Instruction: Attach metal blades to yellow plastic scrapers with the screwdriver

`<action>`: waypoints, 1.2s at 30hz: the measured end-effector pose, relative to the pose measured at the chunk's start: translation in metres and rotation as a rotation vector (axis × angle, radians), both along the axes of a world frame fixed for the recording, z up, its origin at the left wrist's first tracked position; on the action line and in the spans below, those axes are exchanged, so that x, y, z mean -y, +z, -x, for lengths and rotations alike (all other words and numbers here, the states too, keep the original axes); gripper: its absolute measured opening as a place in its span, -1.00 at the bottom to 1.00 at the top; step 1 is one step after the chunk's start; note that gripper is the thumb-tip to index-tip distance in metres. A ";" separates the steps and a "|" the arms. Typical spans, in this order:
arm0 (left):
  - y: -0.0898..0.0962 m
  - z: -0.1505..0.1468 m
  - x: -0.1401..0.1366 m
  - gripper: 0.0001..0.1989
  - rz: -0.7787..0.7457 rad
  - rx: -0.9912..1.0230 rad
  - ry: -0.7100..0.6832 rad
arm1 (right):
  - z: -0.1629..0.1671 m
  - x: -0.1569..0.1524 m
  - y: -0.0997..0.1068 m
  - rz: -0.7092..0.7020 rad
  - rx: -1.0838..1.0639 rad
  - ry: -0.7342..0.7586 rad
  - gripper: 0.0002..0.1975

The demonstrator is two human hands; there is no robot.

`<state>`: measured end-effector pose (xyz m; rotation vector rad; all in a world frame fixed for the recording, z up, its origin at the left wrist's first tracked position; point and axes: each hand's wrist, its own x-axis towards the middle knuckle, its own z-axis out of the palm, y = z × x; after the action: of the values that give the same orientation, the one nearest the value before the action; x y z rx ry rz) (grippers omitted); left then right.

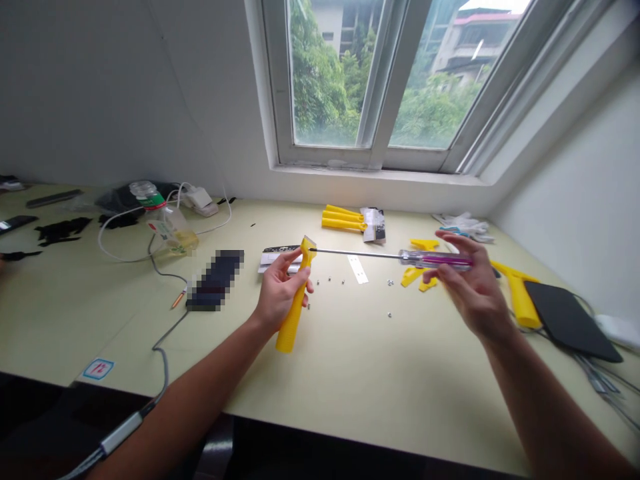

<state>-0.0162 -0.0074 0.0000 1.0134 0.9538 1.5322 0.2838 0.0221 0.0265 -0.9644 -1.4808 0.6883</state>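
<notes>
My left hand [281,288] is wrapped round a yellow scraper handle [291,320], held tilted above the table with its head up. In my right hand [467,287] is a screwdriver [435,260] with a clear and purple handle, gripped between thumb and fingers. Its long shaft runs level to the left, and the tip meets the scraper's head. Several small screws [390,283] lie on the table between and below my hands. A flat white metal blade [357,269] rests behind the shaft. Yellow plastic parts [425,244] lie behind my right hand.
Yellow handles [343,219] lie with a printed card near the window. At right are another yellow tool [523,300] and a black flat device [573,320]. A bottle [173,230], a blurred-out dark object [215,280] and cables stand or lie at left on the table [350,393].
</notes>
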 end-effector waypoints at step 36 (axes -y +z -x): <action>-0.003 -0.005 0.001 -0.51 -0.018 -0.103 0.077 | 0.007 0.001 -0.008 0.163 -0.314 0.176 -0.66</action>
<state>-0.0115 -0.0079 -0.0031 1.0879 1.0627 1.5664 0.2770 0.0207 0.0188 -0.8099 -1.2532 1.0522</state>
